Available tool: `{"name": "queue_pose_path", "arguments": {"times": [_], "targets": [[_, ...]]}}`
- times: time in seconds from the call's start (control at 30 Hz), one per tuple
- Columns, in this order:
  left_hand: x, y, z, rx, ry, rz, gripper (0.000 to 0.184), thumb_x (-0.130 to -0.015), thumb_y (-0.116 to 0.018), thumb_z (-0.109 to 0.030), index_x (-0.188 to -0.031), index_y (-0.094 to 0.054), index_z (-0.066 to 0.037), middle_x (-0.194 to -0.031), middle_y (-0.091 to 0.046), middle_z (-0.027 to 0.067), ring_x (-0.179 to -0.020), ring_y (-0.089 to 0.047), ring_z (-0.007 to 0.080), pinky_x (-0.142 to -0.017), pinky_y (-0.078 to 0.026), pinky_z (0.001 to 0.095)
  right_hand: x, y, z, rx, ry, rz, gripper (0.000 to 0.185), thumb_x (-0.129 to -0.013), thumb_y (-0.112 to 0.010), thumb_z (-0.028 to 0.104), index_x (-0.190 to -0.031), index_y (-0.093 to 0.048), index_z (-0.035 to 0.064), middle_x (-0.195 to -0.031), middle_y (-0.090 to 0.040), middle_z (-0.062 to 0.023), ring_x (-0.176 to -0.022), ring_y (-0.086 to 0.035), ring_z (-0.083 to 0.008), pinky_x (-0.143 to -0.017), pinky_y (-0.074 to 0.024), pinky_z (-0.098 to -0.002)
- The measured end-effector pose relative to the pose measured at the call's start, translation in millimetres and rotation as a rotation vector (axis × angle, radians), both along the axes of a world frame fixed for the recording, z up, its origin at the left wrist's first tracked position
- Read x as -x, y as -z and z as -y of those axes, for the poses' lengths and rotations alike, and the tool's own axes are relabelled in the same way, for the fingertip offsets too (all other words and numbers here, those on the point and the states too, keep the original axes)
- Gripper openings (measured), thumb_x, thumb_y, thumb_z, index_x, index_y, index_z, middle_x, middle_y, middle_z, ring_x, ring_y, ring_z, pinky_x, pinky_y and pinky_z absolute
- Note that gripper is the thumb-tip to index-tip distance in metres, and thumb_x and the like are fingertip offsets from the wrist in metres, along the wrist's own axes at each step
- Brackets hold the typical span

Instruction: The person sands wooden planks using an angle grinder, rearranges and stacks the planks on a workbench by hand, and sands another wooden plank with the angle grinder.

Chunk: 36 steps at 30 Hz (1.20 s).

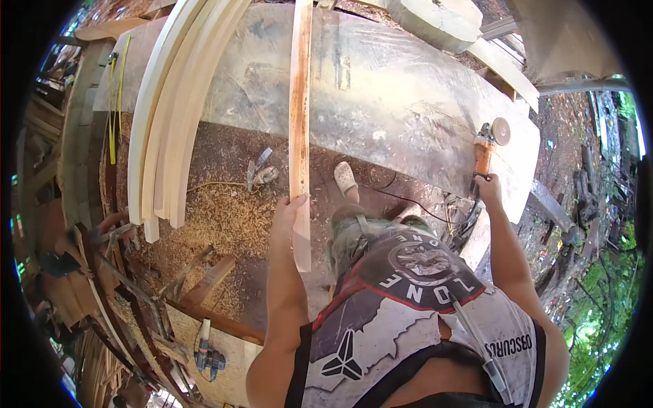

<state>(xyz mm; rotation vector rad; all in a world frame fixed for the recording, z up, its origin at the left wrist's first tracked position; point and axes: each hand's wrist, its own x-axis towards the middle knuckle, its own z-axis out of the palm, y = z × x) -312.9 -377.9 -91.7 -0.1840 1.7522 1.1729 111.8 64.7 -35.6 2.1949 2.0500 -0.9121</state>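
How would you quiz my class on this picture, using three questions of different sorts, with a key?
1. Which tool does the right hand hold?
2. True or false: the left hand hangs free, touching nothing.
3. Fill in the missing word: as pictured, the curved boards lie to the ____ of the long board.

Key:
1. A grinder.
2. False; it holds the long board.
3. Left.
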Motion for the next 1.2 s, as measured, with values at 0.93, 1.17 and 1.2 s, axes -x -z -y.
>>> {"name": "queue_pose_path", "arguments": {"times": [0.93,1.17,1.2], "targets": [[-317,11,-215,0.015,0.321,-0.144,0.049,-0.09,-0.063,-0.049,-0.098,-0.071,-0.001,-0.083,-0.07,0.0102,-0.064,-0.065,0.0228,-0.056,-0.053,0.0396,-244,-99,-34,0.324,-0.046,-1.584,0.071,-0.072,-0.083,0.029,-0.131,-0.049,0.0114,-0.099,-0.057,-0.0019,-0.088,-0.062,-0.0158,-0.076,-0.0556,-0.0341],[-479,-38,-350,-0.179,0.358,0.393,0.044,-0.096,-0.055,-0.049,-0.096,-0.067,-0.006,-0.075,-0.067,0.0088,-0.048,-0.053,0.0158,-0.041,-0.039,0.0312,-403,-120,21,-0.042,0.185,-1.586,0.061,-0.09,-0.068,0.042,-0.132,-0.051,0.0009,-0.102,-0.064,-0.0146,-0.084,-0.067,-0.0281,-0.072,-0.0581,-0.0426],[-503,-20,-375,-0.184,0.459,0.47,0.046,-0.095,-0.056,-0.051,-0.094,-0.066,-0.006,-0.073,-0.066,0.0085,-0.048,-0.052,0.0172,-0.041,-0.04,0.0329,-417,-129,31,-0.092,0.163,-1.566,0.063,-0.091,-0.064,0.046,-0.133,-0.051,0.0003,-0.103,-0.064,-0.015,-0.087,-0.067,-0.0292,-0.074,-0.0569,-0.0415]]}}
